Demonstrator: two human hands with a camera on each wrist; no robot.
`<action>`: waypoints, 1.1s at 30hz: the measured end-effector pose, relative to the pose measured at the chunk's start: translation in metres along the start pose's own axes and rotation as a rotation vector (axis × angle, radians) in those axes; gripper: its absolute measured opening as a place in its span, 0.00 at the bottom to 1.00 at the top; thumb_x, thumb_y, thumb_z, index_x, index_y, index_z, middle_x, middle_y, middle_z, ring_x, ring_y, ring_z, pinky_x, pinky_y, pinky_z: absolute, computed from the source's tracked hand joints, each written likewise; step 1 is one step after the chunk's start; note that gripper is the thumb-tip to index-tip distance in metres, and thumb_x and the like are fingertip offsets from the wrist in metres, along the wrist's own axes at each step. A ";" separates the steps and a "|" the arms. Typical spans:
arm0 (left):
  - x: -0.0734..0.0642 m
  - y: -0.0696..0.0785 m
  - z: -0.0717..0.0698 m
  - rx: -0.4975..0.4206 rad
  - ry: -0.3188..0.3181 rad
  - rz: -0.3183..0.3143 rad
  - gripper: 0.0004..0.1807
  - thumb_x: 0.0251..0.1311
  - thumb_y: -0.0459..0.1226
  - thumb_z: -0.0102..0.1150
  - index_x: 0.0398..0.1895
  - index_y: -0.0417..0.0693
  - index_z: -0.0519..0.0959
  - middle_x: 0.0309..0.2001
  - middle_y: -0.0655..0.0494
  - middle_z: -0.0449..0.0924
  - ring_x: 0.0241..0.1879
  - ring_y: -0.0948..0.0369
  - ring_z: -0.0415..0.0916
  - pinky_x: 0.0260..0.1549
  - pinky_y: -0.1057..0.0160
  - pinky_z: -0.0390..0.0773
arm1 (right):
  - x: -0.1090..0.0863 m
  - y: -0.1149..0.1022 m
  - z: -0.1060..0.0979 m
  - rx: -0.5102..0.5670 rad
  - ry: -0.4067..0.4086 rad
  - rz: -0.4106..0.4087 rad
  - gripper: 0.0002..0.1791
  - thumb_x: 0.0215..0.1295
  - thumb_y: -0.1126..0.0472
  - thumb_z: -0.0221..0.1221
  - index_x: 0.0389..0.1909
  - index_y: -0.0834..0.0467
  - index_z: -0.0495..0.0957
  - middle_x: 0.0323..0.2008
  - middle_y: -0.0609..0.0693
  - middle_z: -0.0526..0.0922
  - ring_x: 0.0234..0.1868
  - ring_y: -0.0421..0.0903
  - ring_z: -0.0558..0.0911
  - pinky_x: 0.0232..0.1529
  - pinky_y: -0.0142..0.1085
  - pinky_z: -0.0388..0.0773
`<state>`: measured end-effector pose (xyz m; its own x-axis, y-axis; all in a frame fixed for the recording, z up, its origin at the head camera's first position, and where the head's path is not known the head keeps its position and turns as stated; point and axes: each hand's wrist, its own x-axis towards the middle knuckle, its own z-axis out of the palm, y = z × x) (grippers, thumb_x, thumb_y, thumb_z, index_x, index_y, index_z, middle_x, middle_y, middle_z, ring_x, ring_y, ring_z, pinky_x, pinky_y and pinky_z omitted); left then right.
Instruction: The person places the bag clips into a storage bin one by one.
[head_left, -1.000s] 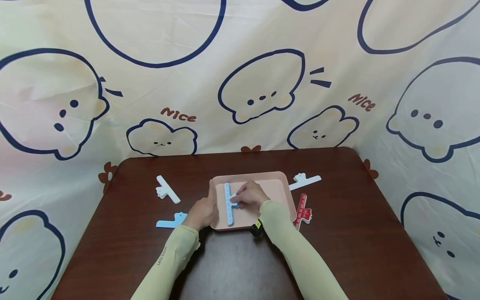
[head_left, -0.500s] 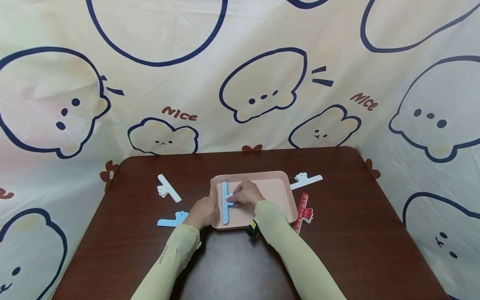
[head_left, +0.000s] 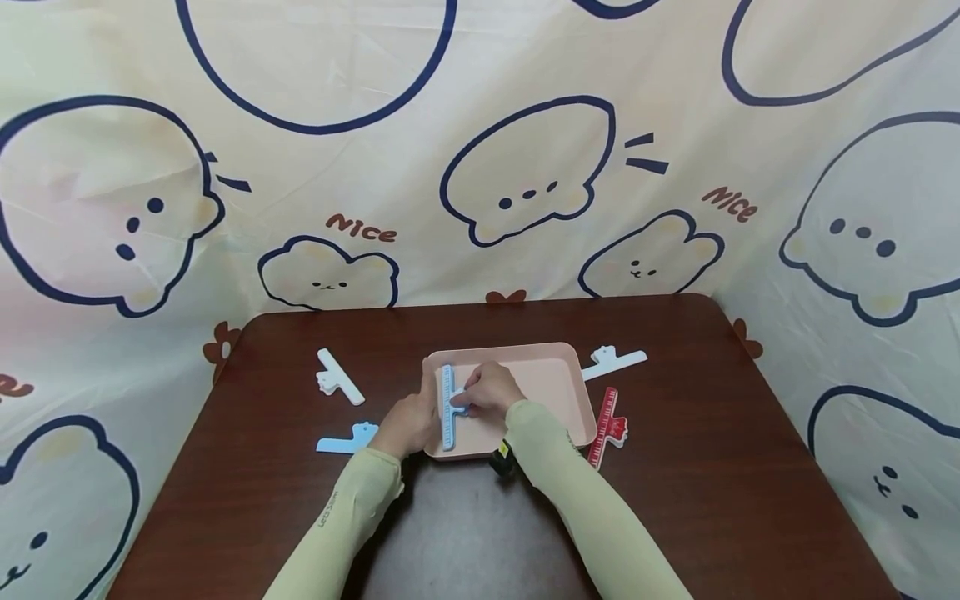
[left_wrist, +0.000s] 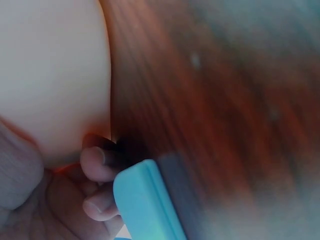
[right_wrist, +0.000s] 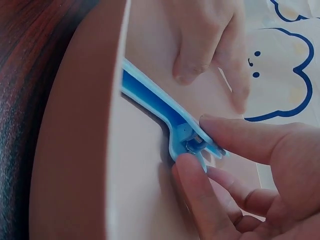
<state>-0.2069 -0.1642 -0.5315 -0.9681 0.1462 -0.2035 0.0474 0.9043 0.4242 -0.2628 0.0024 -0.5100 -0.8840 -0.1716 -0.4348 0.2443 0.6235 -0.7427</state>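
Note:
A light blue ruler-marked clip point(head_left: 447, 417) stands lengthwise over the left part of a pink tray point(head_left: 551, 375). My right hand point(head_left: 492, 390) pinches its handle between thumb and fingers; in the right wrist view the clip point(right_wrist: 155, 102) tilts over the tray floor, its spring showing. At the tray's left edge, my left hand point(head_left: 409, 422) grips the rim, fingers curled under the tray wall point(left_wrist: 55, 75) in the left wrist view. Another blue clip point(head_left: 341, 445) lies on the table right beside that hand, its end close to the fingertips.
On the brown table point(head_left: 720, 492), a white clip point(head_left: 341, 379) lies at the back left. Right of the tray are a second white clip point(head_left: 618, 363) and a red clip point(head_left: 604, 425). A cartoon-printed curtain point(head_left: 525, 50) surrounds the table.
The right hand has shifted slightly left with the blue clip, bringing it closer to the tray's left wall. The left hand keeps its grip on the tray.

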 end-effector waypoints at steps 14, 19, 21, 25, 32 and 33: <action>0.001 0.002 -0.002 0.000 -0.014 -0.023 0.45 0.79 0.42 0.42 0.82 0.49 0.23 0.34 0.45 0.82 0.33 0.53 0.82 0.47 0.47 0.83 | -0.001 -0.004 0.000 0.015 -0.020 -0.033 0.13 0.53 0.60 0.79 0.31 0.59 0.82 0.27 0.51 0.84 0.20 0.40 0.83 0.29 0.29 0.79; 0.001 0.001 -0.001 -0.006 -0.018 -0.022 0.44 0.80 0.42 0.41 0.83 0.49 0.23 0.38 0.42 0.83 0.35 0.52 0.82 0.48 0.46 0.83 | 0.001 -0.004 0.001 0.020 -0.035 -0.021 0.13 0.53 0.60 0.79 0.30 0.58 0.82 0.28 0.51 0.84 0.20 0.40 0.82 0.28 0.30 0.78; 0.001 0.000 -0.001 -0.008 -0.011 -0.014 0.44 0.80 0.41 0.41 0.83 0.49 0.24 0.38 0.42 0.84 0.35 0.51 0.83 0.48 0.46 0.83 | 0.001 -0.004 0.001 0.020 -0.034 -0.020 0.13 0.53 0.60 0.79 0.30 0.58 0.82 0.28 0.52 0.84 0.20 0.40 0.82 0.28 0.30 0.78; 0.001 0.000 -0.001 -0.014 -0.005 -0.006 0.45 0.79 0.40 0.42 0.83 0.49 0.24 0.38 0.41 0.84 0.35 0.51 0.83 0.47 0.45 0.83 | 0.003 -0.004 0.001 0.023 -0.034 -0.011 0.14 0.53 0.59 0.79 0.31 0.58 0.82 0.28 0.52 0.84 0.20 0.41 0.82 0.29 0.30 0.78; 0.001 0.001 -0.001 -0.016 -0.006 -0.018 0.44 0.79 0.40 0.42 0.83 0.49 0.25 0.37 0.42 0.84 0.34 0.52 0.82 0.47 0.46 0.83 | 0.003 -0.003 0.000 0.038 -0.047 -0.006 0.13 0.54 0.60 0.78 0.31 0.58 0.82 0.30 0.53 0.84 0.21 0.42 0.83 0.28 0.30 0.80; 0.001 0.001 -0.001 -0.017 -0.005 -0.021 0.44 0.79 0.41 0.42 0.83 0.49 0.25 0.37 0.42 0.84 0.35 0.52 0.82 0.48 0.46 0.82 | 0.003 -0.003 0.000 0.041 -0.049 -0.008 0.13 0.54 0.60 0.78 0.31 0.58 0.82 0.30 0.53 0.84 0.21 0.42 0.83 0.28 0.30 0.80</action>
<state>-0.2081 -0.1636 -0.5309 -0.9677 0.1287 -0.2169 0.0224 0.9004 0.4346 -0.2660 0.0002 -0.5091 -0.8656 -0.2146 -0.4524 0.2541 0.5901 -0.7663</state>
